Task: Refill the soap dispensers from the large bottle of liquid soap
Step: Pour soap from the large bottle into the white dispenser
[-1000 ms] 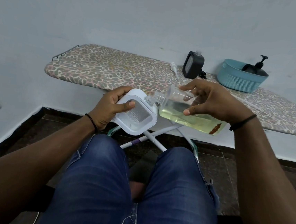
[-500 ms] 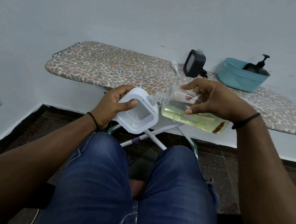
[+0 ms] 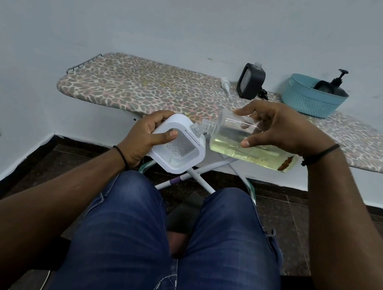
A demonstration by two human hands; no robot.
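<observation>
My left hand (image 3: 149, 138) grips a white square soap dispenser (image 3: 181, 147) with a clear textured face, tilted above my knees. My right hand (image 3: 278, 127) holds the large clear bottle (image 3: 240, 142) of yellow liquid soap on its side. The bottle's threaded neck meets the dispenser's open neck at its top right corner. A black square dispenser (image 3: 250, 81) stands on the ironing board (image 3: 144, 89), with a white pump head (image 3: 225, 84) lying beside it.
A teal basket (image 3: 311, 101) at the board's right holds a black pump dispenser (image 3: 337, 85). The board's crossed legs stand behind my knees. A wall runs behind, with a socket at the far left. Dark tiled floor lies below.
Both hands stayed together with bottle and dispenser, shifting slightly; the bottle remains tipped into the dispenser's neck.
</observation>
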